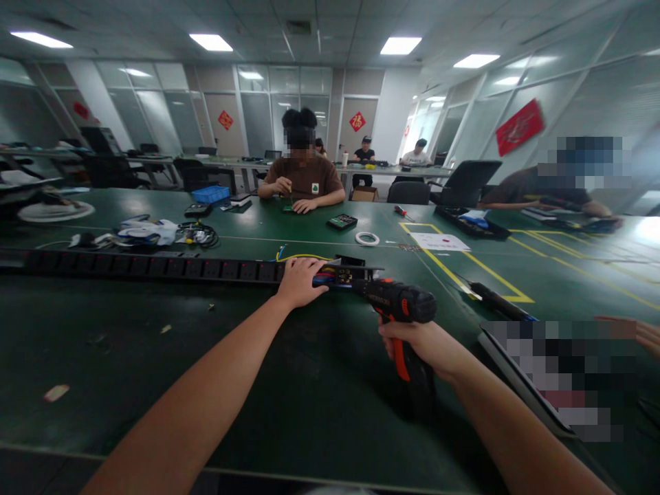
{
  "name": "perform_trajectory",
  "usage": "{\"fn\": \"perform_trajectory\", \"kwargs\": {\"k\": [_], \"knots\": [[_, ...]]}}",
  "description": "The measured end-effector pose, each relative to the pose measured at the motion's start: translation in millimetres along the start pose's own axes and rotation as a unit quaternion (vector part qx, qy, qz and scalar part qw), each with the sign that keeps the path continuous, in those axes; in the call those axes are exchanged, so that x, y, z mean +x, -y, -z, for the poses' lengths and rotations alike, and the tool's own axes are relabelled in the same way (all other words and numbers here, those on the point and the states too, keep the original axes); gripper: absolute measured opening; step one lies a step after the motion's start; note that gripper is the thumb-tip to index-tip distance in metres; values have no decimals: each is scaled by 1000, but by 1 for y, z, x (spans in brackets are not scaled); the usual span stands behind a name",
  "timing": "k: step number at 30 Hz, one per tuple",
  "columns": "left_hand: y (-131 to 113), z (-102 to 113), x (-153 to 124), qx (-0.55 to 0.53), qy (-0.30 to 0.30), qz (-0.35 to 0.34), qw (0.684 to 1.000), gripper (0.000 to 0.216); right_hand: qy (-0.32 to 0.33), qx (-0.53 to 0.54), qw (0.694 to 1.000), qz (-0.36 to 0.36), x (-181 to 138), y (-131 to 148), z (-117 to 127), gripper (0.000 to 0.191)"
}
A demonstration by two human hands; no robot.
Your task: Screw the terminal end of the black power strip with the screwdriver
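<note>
A long black power strip (pixel 216 270) with a row of sockets lies across the green table. Over its right end my left hand (pixel 300 283) is laid, fingers curled across the top and holding it. Just right of that hand, coloured wires and a small circuit board (pixel 344 275) show in the strip's open end. My right hand (pixel 412 338) grips the handle of a black and orange cordless drill (pixel 399 300). The drill points left, its front end close to the open end; whether it touches a screw cannot be made out.
Bundled cables (pixel 147 232), a blue basket (pixel 211 194), a white tape ring (pixel 367 238) and a paper sheet (pixel 439 241) lie farther back. A black pen-like tool (pixel 498 300) is at right. Co-workers sit opposite and at right; another person's hand (pixel 639 333) shows at the right edge.
</note>
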State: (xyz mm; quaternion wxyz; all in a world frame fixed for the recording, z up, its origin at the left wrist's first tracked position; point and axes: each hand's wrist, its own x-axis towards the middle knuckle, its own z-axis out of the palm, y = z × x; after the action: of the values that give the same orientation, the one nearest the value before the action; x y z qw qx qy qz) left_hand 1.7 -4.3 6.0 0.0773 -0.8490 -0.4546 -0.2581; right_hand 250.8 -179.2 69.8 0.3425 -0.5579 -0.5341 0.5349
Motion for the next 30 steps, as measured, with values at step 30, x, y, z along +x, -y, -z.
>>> {"fn": "perform_trajectory", "kwargs": {"k": [30], "knots": [[0, -1, 0, -5, -1, 2, 1000, 65, 14, -6, 1000, 9, 1, -2, 1, 12]]}}
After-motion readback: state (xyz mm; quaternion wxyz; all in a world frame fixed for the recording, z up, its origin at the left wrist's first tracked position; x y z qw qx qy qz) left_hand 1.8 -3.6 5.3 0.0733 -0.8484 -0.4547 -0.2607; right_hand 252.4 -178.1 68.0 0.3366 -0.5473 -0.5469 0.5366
